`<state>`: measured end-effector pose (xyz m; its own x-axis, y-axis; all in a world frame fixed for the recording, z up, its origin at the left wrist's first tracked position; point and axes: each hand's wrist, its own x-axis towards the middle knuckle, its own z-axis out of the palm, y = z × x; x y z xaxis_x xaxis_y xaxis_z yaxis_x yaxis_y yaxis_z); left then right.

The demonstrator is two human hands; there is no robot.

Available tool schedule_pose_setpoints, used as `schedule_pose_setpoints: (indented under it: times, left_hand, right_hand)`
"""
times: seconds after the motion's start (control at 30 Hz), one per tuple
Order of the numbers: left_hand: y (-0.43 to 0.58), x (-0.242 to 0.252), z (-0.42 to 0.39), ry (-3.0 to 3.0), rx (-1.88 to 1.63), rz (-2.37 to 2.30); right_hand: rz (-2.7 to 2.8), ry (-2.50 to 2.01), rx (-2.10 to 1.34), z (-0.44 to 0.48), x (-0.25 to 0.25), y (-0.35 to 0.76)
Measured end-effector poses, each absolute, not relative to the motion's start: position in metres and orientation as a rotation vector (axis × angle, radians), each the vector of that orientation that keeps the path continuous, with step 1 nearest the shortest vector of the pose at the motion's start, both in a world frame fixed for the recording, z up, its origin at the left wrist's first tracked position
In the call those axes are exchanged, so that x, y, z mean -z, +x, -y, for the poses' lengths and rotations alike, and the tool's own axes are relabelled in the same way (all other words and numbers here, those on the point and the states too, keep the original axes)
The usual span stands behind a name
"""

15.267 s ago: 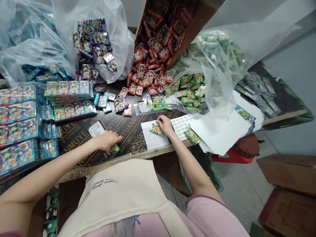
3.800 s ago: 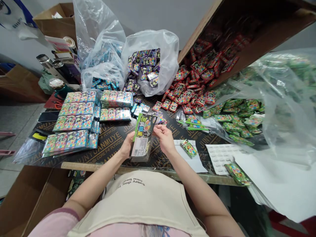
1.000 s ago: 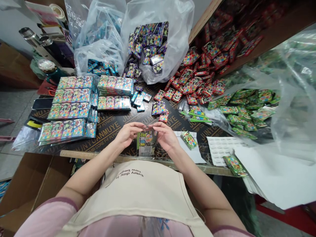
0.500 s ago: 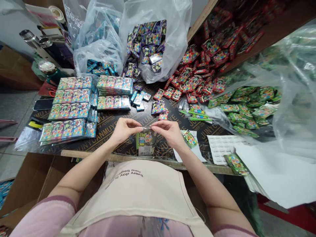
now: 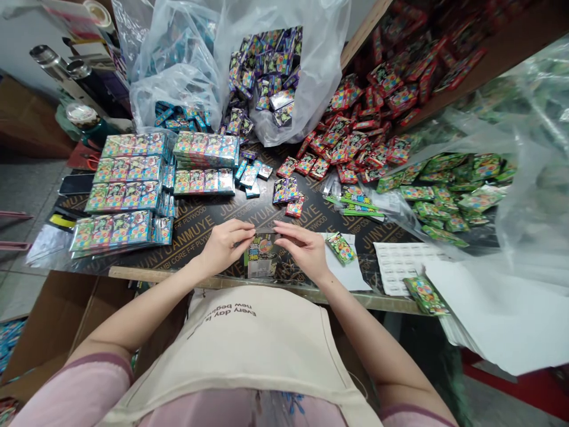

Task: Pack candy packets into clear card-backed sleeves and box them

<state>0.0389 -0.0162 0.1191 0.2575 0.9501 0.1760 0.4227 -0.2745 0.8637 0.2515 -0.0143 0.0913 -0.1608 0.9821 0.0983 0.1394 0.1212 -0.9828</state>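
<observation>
A clear plastic bag (image 5: 261, 264) with a printed insert, yellow, blue and dark, is in front of me at the table's near edge. My left hand (image 5: 227, 246) pinches the left corner of its top edge between thumb and fingers. At the right corner of that edge is my right hand (image 5: 304, 249), fingertips on the film and thumb a little lower. Beyond my hands lie two purple boxes (image 5: 285, 190) side by side, a red box (image 5: 295, 206) and several small blue boxes (image 5: 249, 175).
Stacked wrapped packs (image 5: 124, 198) stand at left. Behind are plastic bags of blue boxes (image 5: 182, 117) and purple boxes (image 5: 271, 71). Red boxes (image 5: 347, 142) are heaped at back right, near green packets (image 5: 440, 201). A label sheet (image 5: 400, 267) and white paper (image 5: 502, 314) lie right.
My right thumb has dropped away from the fingertips, and my left fingers have curled more over the bag's corner. The bag stays in about the same place.
</observation>
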Motion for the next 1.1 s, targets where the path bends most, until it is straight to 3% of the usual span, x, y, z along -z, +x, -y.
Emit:
schedule_pose_setpoints:
  times: [0.33, 0.53, 0.67, 0.8, 1.0, 1.1]
  left_hand:
    - [0.032, -0.105, 0.009, 1.424, -1.15, -1.38]
    - [-0.022, -0.072, 0.01, 1.05, -1.528, -1.85]
    - [-0.057, -0.051, 0.026, 1.042, -1.389, -1.966]
    - [-0.052, -0.045, 0.04, 1.097, -1.243, -1.954]
    - [0.026, -0.053, 0.012, 0.728, -1.087, -1.385]
    - [0.053, -0.058, -0.002, 0.475, -1.031, -1.176]
  right_hand:
    - [1.571, -1.12, -1.132, -0.026, -0.072, 0.242]
    - [2.018, -1.487, -0.601, -0.108, -0.026, 0.195]
    - [2.123, -1.676, -0.434, -0.121, -0.01, 0.172]
    - [1.875, -1.589, -0.712, -0.099, -0.014, 0.185]
    - [1.018, -1.211, -1.843, -0.02, -0.039, 0.207]
    - [1.219, -1.233, -1.677, 0.007, -0.049, 0.219]
